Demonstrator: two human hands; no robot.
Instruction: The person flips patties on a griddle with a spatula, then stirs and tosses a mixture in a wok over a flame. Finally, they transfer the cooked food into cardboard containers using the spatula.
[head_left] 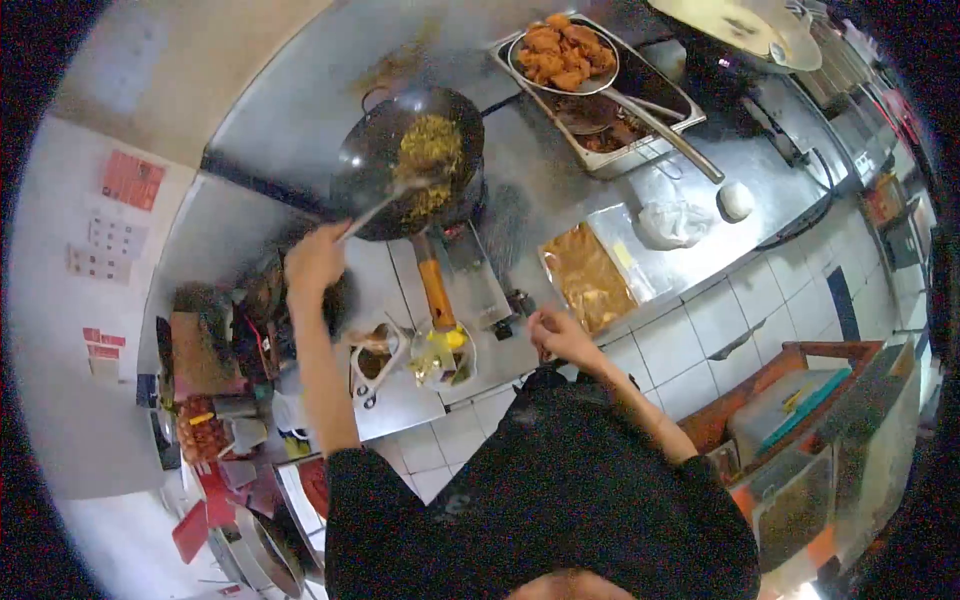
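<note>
My left hand [315,257] is wrapped around the handle of a metal cooking spatula [375,212], whose blurred head reaches into the dark wok [360,185]. In the wok lies a yellow-green chopped food [430,150], spread up its side. The wok's wooden handle [433,290] points back towards me. At the counter's front edge, my right hand [560,335] has its fingers curled together; what they hold, if anything, I cannot tell. Just beyond it lies a flat clear bag of brown sauce [585,275].
A skimmer of orange fried pieces [568,58] rests over a steel tray [655,140] at the back. A white plastic bag [672,222] and a round white ball [736,201] lie to the right. Small containers [375,362] stand near the front left.
</note>
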